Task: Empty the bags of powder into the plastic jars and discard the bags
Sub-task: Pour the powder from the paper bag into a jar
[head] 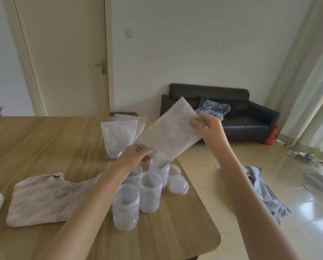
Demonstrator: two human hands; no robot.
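Note:
A flat, nearly empty translucent bag [171, 132] is tilted over the far right jar [159, 170], its lower corner at the jar's mouth. My left hand [136, 153] pinches that lower corner. My right hand [206, 126] pinches the bag's upper edge and holds it high. Several open plastic jars stand clustered on the wooden table [44, 136]; the nearest jar [126, 207] looks empty. A full white powder bag [117, 137] stands behind the jars, with another bag [140, 122] behind it.
Two white lids [177, 183] lie right of the jars near the table's right edge. A pink cloth [42, 198] lies to the left. Off the table are a black sofa [237, 117], clothes on the floor [265, 196] and a fan base [316, 186].

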